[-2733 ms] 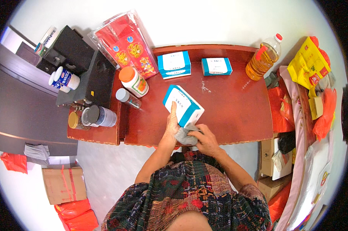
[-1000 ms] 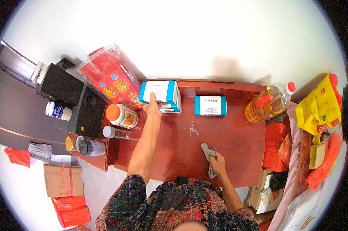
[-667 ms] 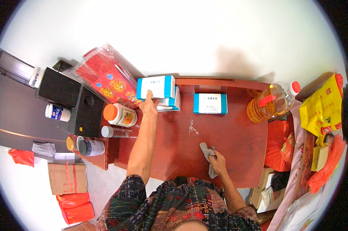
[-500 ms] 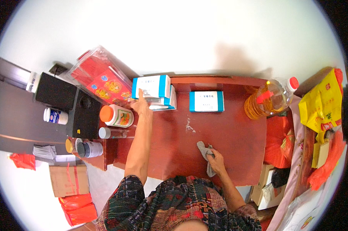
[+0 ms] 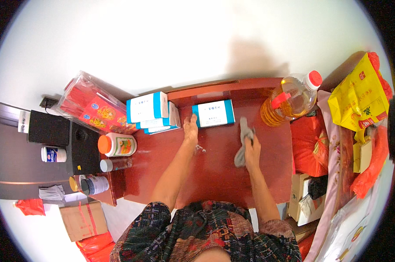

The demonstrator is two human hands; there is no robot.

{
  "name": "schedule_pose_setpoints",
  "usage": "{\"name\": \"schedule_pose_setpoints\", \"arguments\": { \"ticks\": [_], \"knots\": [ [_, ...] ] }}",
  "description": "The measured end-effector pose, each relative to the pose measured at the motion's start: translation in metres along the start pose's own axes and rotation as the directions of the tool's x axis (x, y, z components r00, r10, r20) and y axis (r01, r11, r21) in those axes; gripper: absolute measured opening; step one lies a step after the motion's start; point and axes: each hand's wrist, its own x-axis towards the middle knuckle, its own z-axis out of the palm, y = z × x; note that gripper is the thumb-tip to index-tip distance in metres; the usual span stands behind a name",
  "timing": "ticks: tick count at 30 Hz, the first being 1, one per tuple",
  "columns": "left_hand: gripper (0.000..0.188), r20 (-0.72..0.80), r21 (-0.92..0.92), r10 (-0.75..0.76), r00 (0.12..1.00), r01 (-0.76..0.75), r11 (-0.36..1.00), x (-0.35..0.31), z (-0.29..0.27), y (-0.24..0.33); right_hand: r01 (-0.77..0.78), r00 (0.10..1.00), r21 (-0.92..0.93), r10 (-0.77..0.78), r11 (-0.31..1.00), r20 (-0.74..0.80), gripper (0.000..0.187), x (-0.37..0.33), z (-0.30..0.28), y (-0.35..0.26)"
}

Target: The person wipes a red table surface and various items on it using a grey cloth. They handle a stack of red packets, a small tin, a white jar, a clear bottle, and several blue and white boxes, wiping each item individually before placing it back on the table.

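Note:
My left hand (image 5: 190, 127) is at the left edge of a single white and blue box (image 5: 214, 113) lying on the red-brown table (image 5: 162, 161). Its fingers are stretched out and hold nothing; whether they touch the box I cannot tell. Left of that hand is a stack of similar white and blue boxes (image 5: 147, 109). My right hand (image 5: 252, 150) grips a grey cloth (image 5: 243, 144) over the right half of the tabletop. A small pale mark shows on the wood beside my left forearm.
A large oil bottle (image 5: 289, 98) with a red cap stands at the back right. Along the left are red packets in plastic (image 5: 101, 109), a white jar with an orange lid (image 5: 118, 145) and a clear bottle (image 5: 116, 164). A yellow bag (image 5: 359, 98) is at the far right.
My left hand has left the stacked boxes and moved right to the single box. My right hand has carried the cloth farther back on the table. The whole view has shifted a little.

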Motion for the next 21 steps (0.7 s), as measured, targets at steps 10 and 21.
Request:
{"name": "schedule_pose_setpoints", "arguments": {
  "ticks": [10,21],
  "knots": [
    [0.065,0.150,-0.012,-0.032,0.988,0.034,0.999,-0.018,-0.008,-0.023,0.054,0.995,0.127,-0.065,0.990,0.082,0.046,0.077,0.050,-0.004],
    [0.064,0.497,-0.364,0.079,0.864,0.125,0.923,-0.101,-0.041,-0.073,0.728,0.630,-0.524,-0.733,0.442,0.258,0.047,-0.045,0.063,-0.021]
  ]
}}
